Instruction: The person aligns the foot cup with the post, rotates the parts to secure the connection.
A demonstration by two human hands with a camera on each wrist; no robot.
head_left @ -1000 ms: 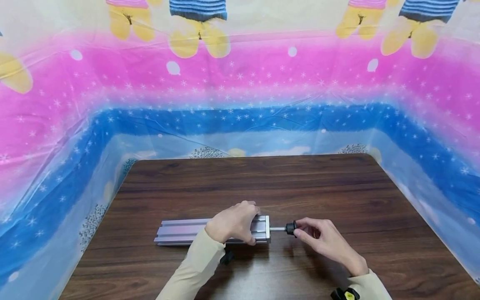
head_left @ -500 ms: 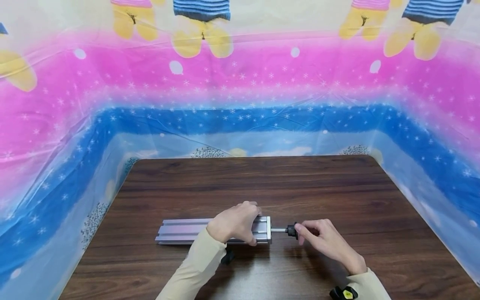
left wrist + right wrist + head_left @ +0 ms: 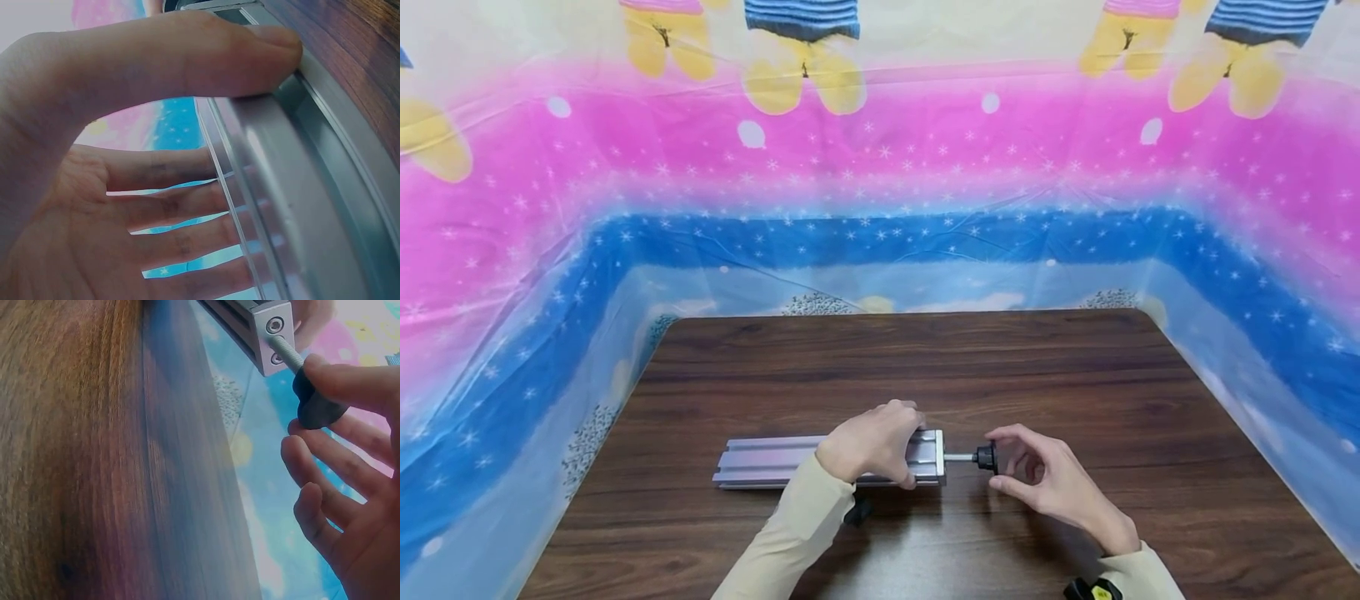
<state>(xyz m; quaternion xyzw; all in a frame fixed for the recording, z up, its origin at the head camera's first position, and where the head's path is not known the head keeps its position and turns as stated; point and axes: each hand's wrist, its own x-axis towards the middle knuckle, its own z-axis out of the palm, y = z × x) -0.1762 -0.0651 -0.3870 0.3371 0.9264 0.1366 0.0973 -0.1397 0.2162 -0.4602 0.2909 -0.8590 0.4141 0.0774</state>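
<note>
A silver slotted aluminium profile (image 3: 767,457) lies lengthwise across the front part of the table. My left hand (image 3: 871,446) grips it near its right end, thumb on the near side and fingers over the far side. In the left wrist view the thumb (image 3: 250,62) presses along a groove. From the profile's end plate (image 3: 274,337) a threaded rod (image 3: 287,354) sticks out to the right, tipped with a black knob (image 3: 985,457). Around the knob my right hand (image 3: 1056,475) is spread, thumb and forefinger wider apart than the knob; its thumb overlaps the knob in the right wrist view.
The dark wood table (image 3: 895,358) is walled at the back and both sides by a pink and blue printed cloth (image 3: 880,183). A black and yellow device (image 3: 1097,589) sits on the right wrist. Screw heads (image 3: 275,325) show in the end plate.
Half a second ago my right thumb and fingers were closed together on the knob; now they have spread apart around it. The left hand and the profile stay in nearly the same place.
</note>
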